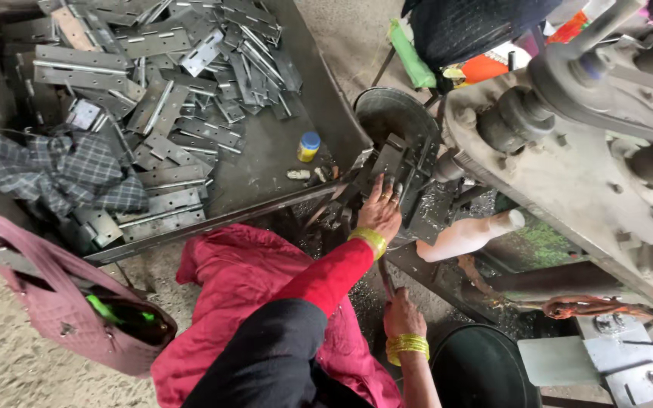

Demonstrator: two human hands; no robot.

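My left hand [380, 209], with a red sleeve and a gold bangle, reaches into the jaw of a grey press machine [568, 151]. Its fingers lie on a small grey metal plate [387, 162] on the machine's bed and hold it. My right hand [404, 313], wearing gold bangles, sits lower and nearer to me. It is closed around a thin dark rod [384, 278] that rises beside the machine's base. A round dark wheel [394, 113] stands just behind the plate.
A big metal tray [319, 98] to the left holds several grey hinge plates [153, 113], a checked cloth [54, 170] and a small yellow bottle [308, 146]. A pink quilted bag [62, 310] lies at lower left. A dark round bin [485, 370] stands at the bottom right.
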